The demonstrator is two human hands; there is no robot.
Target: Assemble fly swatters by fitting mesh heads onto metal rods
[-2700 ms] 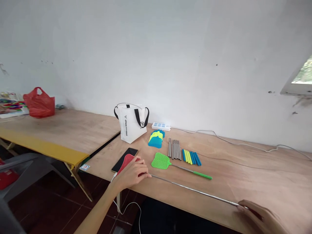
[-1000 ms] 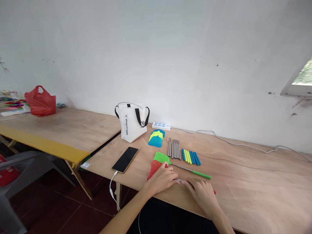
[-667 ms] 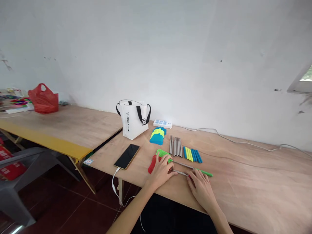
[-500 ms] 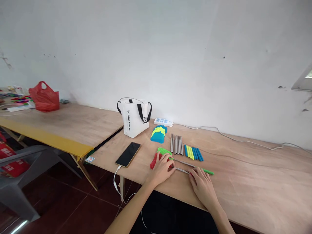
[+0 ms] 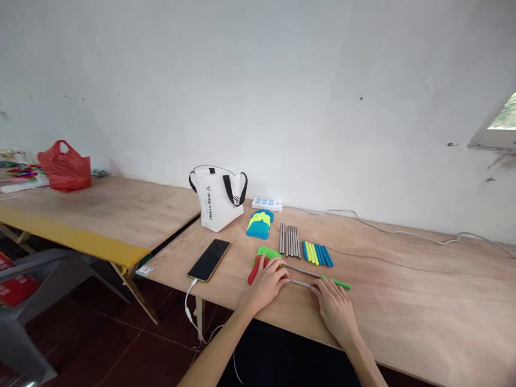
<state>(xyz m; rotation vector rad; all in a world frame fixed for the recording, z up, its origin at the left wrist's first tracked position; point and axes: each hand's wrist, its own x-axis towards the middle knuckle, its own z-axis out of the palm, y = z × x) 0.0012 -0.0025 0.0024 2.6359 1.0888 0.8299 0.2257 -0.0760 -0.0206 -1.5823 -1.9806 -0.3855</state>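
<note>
On plywood table (image 5: 403, 301), red swatter (image 5: 253, 270) under left hand (image 5: 268, 279) fingers, right hand (image 5: 334, 306) gripping its handle end

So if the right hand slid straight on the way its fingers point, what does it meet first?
Probably the green swatter's handle, just past the right hand; beyond that, the row of coloured grips. Depth is hard to judge.

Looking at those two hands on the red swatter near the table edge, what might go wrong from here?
The left hand covers the red swatter's head, which overlaps the green swatter; sliding either might drag both. The right hand rests on the handle end of the thin metal rod, which may bend or pinch a finger if pushed hard. The phone lies by the table edge with its cable hanging; an elbow might snag it.
</note>
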